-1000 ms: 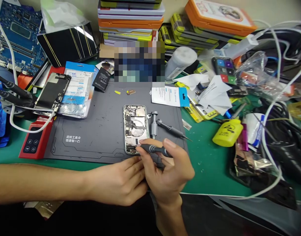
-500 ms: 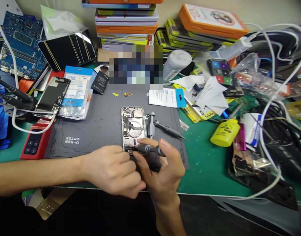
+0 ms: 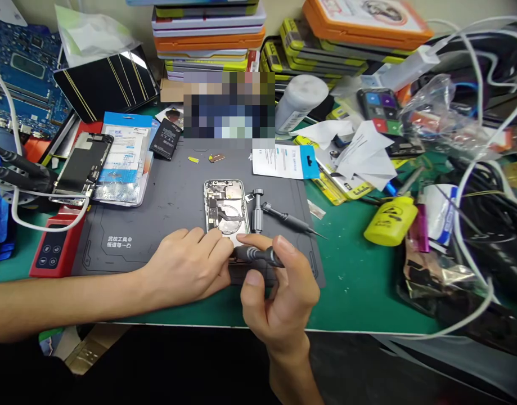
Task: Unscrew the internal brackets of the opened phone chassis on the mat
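Observation:
An opened phone (image 3: 230,208) lies on the grey work mat, its inner boards and a round coil showing. My left hand (image 3: 194,261) is closed over the phone's lower left part; its fingertips are hidden, so what they hold I cannot make out. In my right hand (image 3: 283,292) a dark screwdriver (image 3: 260,255) lies nearly level at the phone's lower end, held between the fingers, with the thumb away from it. The screwdriver's tip is hidden near my left fingers. Beside the phone, a second screwdriver (image 3: 257,211) and a thin-tipped screwdriver (image 3: 292,220) rest on the mat.
On the left are a removed phone screen (image 3: 83,166), a black battery (image 3: 166,139) and a red device (image 3: 58,244). A white-and-blue packet (image 3: 283,161), a yellow bottle (image 3: 391,222) and white cables (image 3: 456,208) lie to the right. Stacked cases (image 3: 210,39) stand behind.
My left hand has moved up and left, onto the phone's lower part. My right thumb has drawn back from the phone and bent, while the screwdriver stays in my right hand.

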{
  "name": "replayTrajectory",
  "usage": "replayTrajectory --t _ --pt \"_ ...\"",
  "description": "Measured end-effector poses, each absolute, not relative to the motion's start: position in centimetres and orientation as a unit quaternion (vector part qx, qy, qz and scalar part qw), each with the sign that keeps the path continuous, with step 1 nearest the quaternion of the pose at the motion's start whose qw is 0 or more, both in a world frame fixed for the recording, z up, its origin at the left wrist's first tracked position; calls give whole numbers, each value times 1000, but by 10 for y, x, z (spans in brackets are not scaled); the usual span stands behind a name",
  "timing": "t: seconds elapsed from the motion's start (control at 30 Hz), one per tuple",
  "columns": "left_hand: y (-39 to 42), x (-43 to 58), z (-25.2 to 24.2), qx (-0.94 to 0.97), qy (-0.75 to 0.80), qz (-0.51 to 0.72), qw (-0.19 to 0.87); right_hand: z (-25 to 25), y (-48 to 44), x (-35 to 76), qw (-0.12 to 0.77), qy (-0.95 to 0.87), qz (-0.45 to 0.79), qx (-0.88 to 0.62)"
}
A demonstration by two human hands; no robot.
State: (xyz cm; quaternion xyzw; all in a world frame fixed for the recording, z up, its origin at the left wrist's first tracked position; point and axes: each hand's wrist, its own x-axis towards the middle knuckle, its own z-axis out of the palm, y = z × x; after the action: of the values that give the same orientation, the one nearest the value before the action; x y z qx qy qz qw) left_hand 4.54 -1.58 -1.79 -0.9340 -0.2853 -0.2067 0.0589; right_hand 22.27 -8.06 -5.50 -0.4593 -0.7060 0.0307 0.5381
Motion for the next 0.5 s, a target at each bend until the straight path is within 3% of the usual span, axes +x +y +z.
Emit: replayTrajectory --t 0.5 --pt "-12 42 -19 -942 -279 -185 9 -56 -82 222 551 -691 13 -467"
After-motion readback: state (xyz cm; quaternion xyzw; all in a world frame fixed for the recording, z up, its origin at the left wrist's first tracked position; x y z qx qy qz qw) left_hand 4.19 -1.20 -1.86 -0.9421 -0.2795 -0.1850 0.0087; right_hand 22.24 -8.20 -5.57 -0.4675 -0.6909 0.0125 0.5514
